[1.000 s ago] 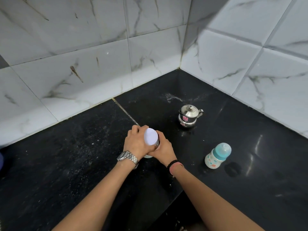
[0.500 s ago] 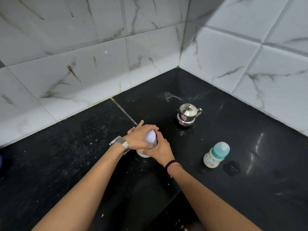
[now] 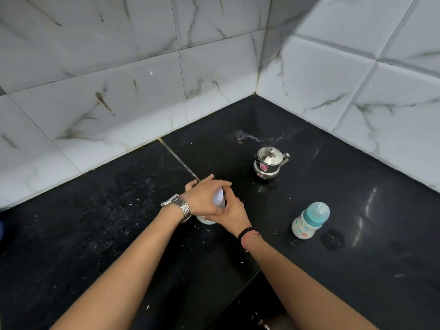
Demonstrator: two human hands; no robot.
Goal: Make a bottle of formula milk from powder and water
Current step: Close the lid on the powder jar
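A small white powder container [image 3: 218, 201] with a white lid stands on the black counter [image 3: 119, 222], mostly hidden by my hands. My left hand [image 3: 202, 198], with a metal watch on the wrist, lies over its lid and grips it. My right hand [image 3: 232, 211] wraps the container's body from the right. A baby bottle [image 3: 309, 221] with a teal cap and printed white body stands to the right, apart from my hands. A small steel kettle [image 3: 269, 165] with its lid on sits behind.
White marble-pattern tiled walls [image 3: 142, 91] meet in a corner behind the counter. A dark round cap-like object [image 3: 332, 239] lies just right of the bottle. White specks are scattered over the counter. The counter's front edge steps inward between my forearms.
My left hand has turned over the container's lid, wrist swinging left and fingers sweeping right, so the lid is now mostly covered. The right hand stays on the body.
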